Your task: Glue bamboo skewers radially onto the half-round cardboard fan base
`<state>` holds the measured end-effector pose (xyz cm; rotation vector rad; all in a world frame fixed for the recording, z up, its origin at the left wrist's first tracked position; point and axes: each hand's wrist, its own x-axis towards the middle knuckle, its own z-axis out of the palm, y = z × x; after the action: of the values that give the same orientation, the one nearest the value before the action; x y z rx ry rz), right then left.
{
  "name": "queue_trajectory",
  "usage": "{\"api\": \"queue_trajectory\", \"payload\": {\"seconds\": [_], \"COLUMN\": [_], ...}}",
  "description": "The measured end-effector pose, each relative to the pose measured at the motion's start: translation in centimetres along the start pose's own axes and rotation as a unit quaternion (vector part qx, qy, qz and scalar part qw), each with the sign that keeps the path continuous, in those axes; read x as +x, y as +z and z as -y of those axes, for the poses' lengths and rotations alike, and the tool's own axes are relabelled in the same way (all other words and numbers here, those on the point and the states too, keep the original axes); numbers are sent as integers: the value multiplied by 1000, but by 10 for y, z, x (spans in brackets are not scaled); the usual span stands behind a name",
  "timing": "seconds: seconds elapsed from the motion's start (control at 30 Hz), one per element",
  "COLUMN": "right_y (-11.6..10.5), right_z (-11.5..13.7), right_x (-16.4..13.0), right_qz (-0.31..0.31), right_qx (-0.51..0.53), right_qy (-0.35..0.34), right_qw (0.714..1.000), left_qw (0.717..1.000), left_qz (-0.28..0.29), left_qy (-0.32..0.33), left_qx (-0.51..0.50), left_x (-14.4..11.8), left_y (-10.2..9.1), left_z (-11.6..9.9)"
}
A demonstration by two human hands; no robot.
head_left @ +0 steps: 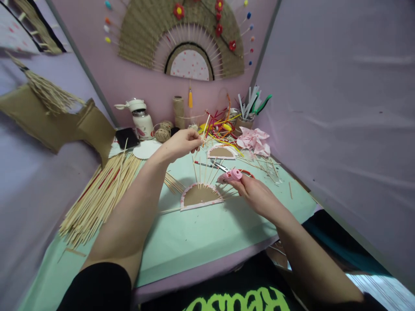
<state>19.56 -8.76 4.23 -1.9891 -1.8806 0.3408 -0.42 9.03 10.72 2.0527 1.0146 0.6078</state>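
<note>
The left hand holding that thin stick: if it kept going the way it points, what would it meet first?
Probably the tangle of red and yellow strips just beyond the left hand and its stick, though depth is hard to judge.

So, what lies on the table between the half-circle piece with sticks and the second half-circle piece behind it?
In the head view, scissors lie between the near half-circle piece and the far half-circle piece, on the green table cover.

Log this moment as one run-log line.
left hand: pinches thin stick | right hand: holds pink tool | half-round card: flat on table, sticks fanned
</note>
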Motion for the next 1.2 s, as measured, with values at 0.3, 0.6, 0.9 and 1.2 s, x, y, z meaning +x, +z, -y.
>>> {"api": "queue_trajectory", "payload": {"seconds": [0.3,0.6,0.9,1.2], "right_y": [-20,-7,-8,-18], "right_z": [-40,-153,-155,-122], "right_x": [-3,-3,-10,-9], "right_qz": [-136,-64,-74,-171], "right_qx": [-73,-312,-310,-296], "right_qy": [-12,164,219,143], "right_qw": [988,934,922,929], "left_qw": [999,972,942,922], "left_qz": [21,117,129,140], "left_qy": [0,27,21,15], "left_qx": [45,202,310,361], "left_x": [1,4,4,13], "left_y": [16,76,98,111], "left_z": [-1,8,5,6]}}
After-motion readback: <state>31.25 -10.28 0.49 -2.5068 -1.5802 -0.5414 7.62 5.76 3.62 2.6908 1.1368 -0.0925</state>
